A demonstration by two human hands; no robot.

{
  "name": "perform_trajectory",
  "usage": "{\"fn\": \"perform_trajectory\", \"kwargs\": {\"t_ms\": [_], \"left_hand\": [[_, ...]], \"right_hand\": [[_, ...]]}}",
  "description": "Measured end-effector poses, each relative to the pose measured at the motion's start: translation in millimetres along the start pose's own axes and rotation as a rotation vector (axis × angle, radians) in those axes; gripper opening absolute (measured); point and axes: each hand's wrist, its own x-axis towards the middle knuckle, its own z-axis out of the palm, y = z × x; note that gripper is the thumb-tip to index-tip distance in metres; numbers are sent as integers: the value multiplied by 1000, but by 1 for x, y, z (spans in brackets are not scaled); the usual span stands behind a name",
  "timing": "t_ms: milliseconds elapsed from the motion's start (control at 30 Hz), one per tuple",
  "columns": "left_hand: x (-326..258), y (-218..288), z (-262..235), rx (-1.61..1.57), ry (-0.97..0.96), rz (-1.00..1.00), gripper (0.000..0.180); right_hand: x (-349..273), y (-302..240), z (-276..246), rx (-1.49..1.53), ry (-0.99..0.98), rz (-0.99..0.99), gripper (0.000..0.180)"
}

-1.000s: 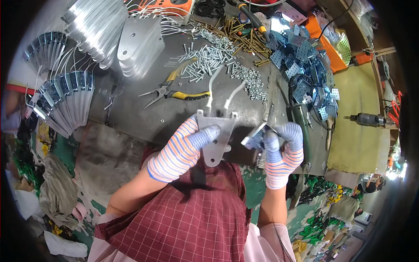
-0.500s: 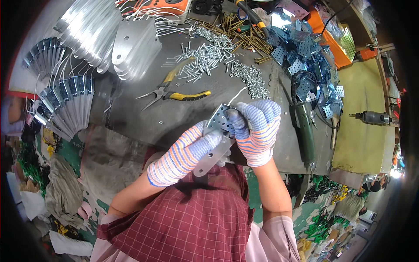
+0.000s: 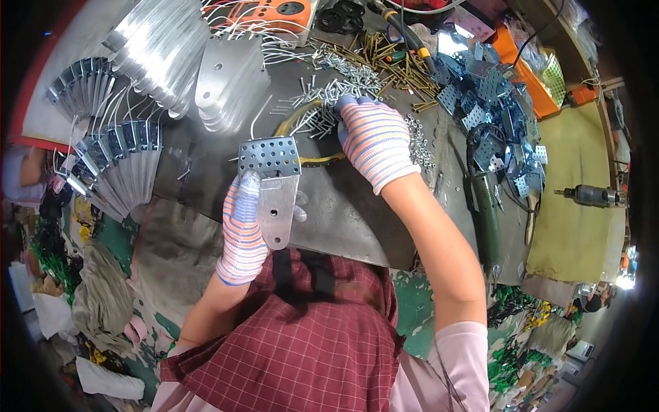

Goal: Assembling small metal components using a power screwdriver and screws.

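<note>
Wrapped round a flat aluminium plate [image 3: 276,213], my gloved left hand [image 3: 241,233] holds it upright near the table's front edge. A perforated blue-grey metal bracket [image 3: 269,156] sits across the plate's top, and a white wire [image 3: 259,118] sticks up behind it. My gloved right hand [image 3: 379,137] reaches into the pile of silver screws [image 3: 321,122], its fingers bent together; what lies at the fingertips is hidden. Yellow-handled pliers [image 3: 322,161] lie between the hands, partly covered by the bracket and right hand. Small nuts [image 3: 420,145] are scattered right of that hand.
Stacked aluminium plates [image 3: 230,82] and fanned wired assemblies [image 3: 127,154] occupy the left. Long brass-coloured screws [image 3: 395,65] lie at the back. Perforated brackets [image 3: 480,103] heap up at the right, beside a green corded tool [image 3: 487,220]. A black power tool [image 3: 590,196] lies farther right.
My right hand has left the bracket and moved away to the screw pile. My left hand has shifted left with the plate and bracket, now turned more upright.
</note>
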Motion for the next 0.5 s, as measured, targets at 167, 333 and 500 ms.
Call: {"fn": "perform_trajectory", "kwargs": {"t_ms": [167,333,500], "left_hand": [[-1,-2,2,23,14,51,43],[-1,-6,4,-17,27,50,39],[-10,-2,16,73,-6,96,38]], "right_hand": [[7,0,0,-12,-99,-34,21],[-34,7,0,787,128,217,21],[-79,-34,-37,1346,-3,381,16]]}}
